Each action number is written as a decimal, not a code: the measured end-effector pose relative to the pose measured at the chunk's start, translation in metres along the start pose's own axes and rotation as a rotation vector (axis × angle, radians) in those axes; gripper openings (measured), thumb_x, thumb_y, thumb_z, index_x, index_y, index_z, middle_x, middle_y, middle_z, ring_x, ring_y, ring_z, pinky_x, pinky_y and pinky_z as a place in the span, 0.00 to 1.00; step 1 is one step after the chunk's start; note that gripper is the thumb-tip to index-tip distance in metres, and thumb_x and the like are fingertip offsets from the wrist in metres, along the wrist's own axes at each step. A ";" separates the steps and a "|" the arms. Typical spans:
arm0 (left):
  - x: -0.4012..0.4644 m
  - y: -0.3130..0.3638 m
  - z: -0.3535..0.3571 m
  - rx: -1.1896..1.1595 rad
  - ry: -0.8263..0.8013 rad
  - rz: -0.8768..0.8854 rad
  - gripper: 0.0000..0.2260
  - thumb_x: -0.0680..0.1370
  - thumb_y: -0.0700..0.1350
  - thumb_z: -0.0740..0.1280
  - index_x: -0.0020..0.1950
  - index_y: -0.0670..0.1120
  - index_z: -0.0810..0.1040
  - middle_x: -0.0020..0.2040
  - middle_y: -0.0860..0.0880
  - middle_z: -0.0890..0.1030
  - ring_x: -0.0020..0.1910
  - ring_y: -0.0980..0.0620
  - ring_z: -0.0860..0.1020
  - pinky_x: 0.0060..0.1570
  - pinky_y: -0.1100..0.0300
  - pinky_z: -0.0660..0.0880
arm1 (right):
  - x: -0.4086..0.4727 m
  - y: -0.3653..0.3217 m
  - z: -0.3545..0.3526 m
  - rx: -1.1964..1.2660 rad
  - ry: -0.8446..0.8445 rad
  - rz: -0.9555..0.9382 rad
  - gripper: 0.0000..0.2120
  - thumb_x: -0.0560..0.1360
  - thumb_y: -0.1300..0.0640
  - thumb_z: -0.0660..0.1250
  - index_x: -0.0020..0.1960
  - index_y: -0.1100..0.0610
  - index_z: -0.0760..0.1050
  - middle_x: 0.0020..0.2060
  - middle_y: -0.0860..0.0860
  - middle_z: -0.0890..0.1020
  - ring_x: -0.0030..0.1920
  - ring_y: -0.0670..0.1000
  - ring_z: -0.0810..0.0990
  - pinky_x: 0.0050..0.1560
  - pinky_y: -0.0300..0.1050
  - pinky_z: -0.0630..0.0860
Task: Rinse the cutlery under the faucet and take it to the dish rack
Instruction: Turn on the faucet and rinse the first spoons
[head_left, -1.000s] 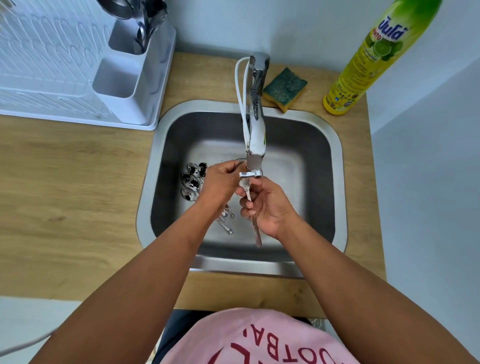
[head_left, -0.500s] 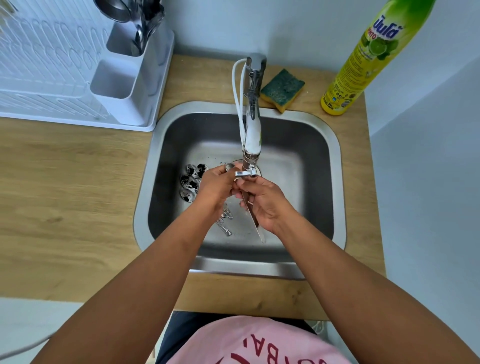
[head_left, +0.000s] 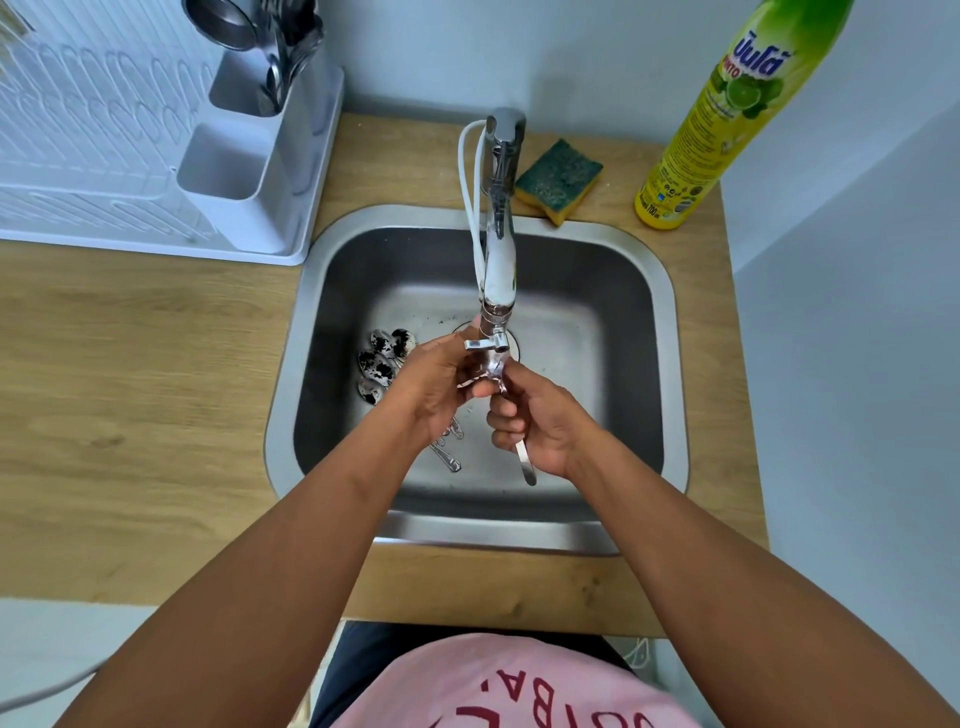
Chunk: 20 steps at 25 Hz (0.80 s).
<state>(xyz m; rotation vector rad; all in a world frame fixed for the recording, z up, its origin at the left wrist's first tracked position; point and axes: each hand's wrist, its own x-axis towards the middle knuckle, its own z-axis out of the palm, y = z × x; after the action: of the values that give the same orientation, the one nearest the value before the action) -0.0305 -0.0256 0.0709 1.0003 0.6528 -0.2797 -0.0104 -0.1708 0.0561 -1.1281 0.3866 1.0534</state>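
Note:
Under the faucet (head_left: 500, 270) spout, my right hand (head_left: 540, 418) grips a steel spoon (head_left: 525, 462) by its handle, whose end pokes out below my palm. My left hand (head_left: 439, 384) closes its fingers around the spoon's bowl, right at the spout. Several dirty spoons (head_left: 379, 364) speckled with dark bits lie on the left of the steel sink (head_left: 670, 364) floor. The white dish rack (head_left: 104, 156) stands at the back left, and its cutlery holder (head_left: 270, 171) has clean cutlery in the far compartment.
A green and yellow sponge (head_left: 558, 179) lies behind the sink beside the faucet base. A tall yellow dish soap bottle (head_left: 727, 114) stands at the back right. Wooden counter (head_left: 130, 405) runs left of the sink; a wall closes the right side.
My left hand's fingers have shifted over the spoon's bowl under the spout, and my right hand has tilted the handle slightly. The view has drifted a little.

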 end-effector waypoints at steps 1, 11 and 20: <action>0.000 0.001 -0.001 0.010 0.015 0.009 0.07 0.81 0.44 0.69 0.51 0.41 0.84 0.35 0.47 0.83 0.28 0.52 0.76 0.34 0.60 0.76 | 0.001 -0.001 0.002 -0.015 -0.014 0.009 0.23 0.79 0.40 0.65 0.39 0.57 0.83 0.25 0.47 0.64 0.25 0.46 0.59 0.27 0.39 0.56; 0.005 0.008 -0.011 0.328 0.093 0.293 0.07 0.78 0.33 0.71 0.54 0.38 0.87 0.44 0.44 0.88 0.38 0.51 0.82 0.40 0.60 0.79 | 0.010 0.007 0.020 -0.224 0.249 -0.317 0.11 0.80 0.56 0.70 0.41 0.59 0.81 0.31 0.52 0.81 0.25 0.49 0.75 0.27 0.41 0.71; -0.004 0.001 0.004 0.400 -0.094 0.299 0.09 0.80 0.37 0.70 0.58 0.37 0.86 0.51 0.42 0.88 0.41 0.55 0.83 0.45 0.59 0.80 | -0.011 0.022 -0.004 -0.047 0.197 -0.236 0.12 0.81 0.52 0.68 0.51 0.62 0.81 0.36 0.55 0.84 0.33 0.52 0.78 0.38 0.44 0.75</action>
<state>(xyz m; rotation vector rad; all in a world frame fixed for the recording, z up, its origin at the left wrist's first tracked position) -0.0323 -0.0287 0.0754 1.4421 0.3592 -0.1947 -0.0330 -0.1786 0.0509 -1.2909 0.3751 0.7503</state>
